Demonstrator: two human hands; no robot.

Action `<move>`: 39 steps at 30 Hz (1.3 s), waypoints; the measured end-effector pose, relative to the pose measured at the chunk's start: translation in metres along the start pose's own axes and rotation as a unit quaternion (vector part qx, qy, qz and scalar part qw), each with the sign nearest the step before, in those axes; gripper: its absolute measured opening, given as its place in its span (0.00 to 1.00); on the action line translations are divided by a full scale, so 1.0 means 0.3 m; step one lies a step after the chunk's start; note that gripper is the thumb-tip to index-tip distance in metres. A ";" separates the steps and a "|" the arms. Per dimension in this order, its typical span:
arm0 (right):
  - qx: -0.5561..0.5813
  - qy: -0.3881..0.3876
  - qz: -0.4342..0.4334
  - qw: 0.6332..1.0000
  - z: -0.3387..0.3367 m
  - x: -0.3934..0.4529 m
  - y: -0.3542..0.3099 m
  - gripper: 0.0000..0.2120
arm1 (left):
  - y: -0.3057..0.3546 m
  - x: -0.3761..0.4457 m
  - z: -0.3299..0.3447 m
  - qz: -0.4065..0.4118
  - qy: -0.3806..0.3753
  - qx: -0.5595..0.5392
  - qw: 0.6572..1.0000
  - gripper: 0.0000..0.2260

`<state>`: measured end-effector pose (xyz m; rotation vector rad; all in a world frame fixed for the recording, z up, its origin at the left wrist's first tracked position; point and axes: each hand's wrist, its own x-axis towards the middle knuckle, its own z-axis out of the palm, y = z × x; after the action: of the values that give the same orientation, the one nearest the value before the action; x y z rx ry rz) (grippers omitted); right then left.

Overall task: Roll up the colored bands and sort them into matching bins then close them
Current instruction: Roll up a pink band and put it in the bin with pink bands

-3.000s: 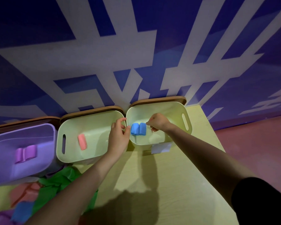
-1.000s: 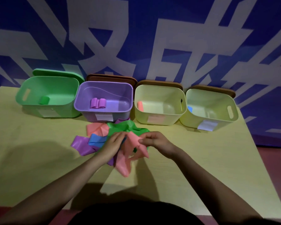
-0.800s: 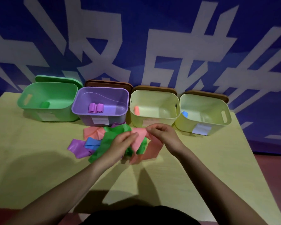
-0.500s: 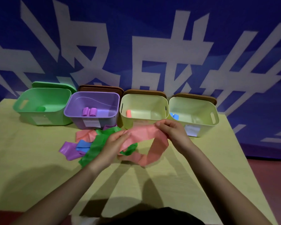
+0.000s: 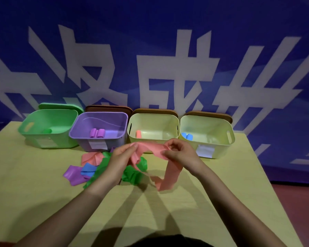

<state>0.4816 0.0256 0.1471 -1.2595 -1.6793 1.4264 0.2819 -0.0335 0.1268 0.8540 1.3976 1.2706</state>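
Above the near middle of the yellow table [image 5: 34, 189], both hands grasp one pink band [image 5: 150, 148]: the left hand [image 5: 120, 160] pinches its left end, the right hand [image 5: 179, 153] grips its right part, and the rest hangs in a loop touching the tabletop. Left of them lies a pile of loose bands [image 5: 91, 168]. Along the far edge stand four open bins: green bin [image 5: 48, 139], purple bin [image 5: 96, 142], a cream bin [image 5: 153, 142] holding a pink roll [image 5: 138, 134], another cream bin [image 5: 219, 148] holding blue rolls [image 5: 187, 136].

Four open bins [image 5: 100, 129]; five rolled bands [image 5: 138, 134]; two hands [image 5: 121, 159].
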 end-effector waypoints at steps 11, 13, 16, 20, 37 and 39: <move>0.006 0.065 -0.059 0.996 0.048 -0.021 -0.023 0.08 | 0.001 -0.016 0.078 -0.100 -0.101 0.093 0.985 0.12; -0.006 0.104 -0.060 0.993 0.050 -0.013 -0.020 0.08 | 0.002 -0.024 0.087 -0.115 -0.113 0.094 0.982 0.16; -0.034 0.160 -0.061 0.985 0.037 0.001 -0.027 0.08 | 0.003 -0.045 0.087 -0.105 -0.151 0.098 0.978 0.20; -0.078 0.182 -0.064 0.978 0.039 -0.002 -0.044 0.10 | 0.010 -0.057 0.108 -0.055 -0.152 0.150 0.975 0.17; -0.176 0.068 -0.211 0.959 0.080 -0.059 0.026 0.12 | 0.002 -0.052 0.158 -0.092 0.017 -0.009 0.996 0.17; -0.178 0.043 -0.223 0.958 0.090 -0.079 0.029 0.17 | -0.001 -0.062 0.154 -0.091 0.019 -0.012 0.996 0.18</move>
<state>0.4689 -0.0070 0.1352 -1.0083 -2.0582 0.8171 0.3308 -0.0395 0.1340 0.6729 1.4524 1.1672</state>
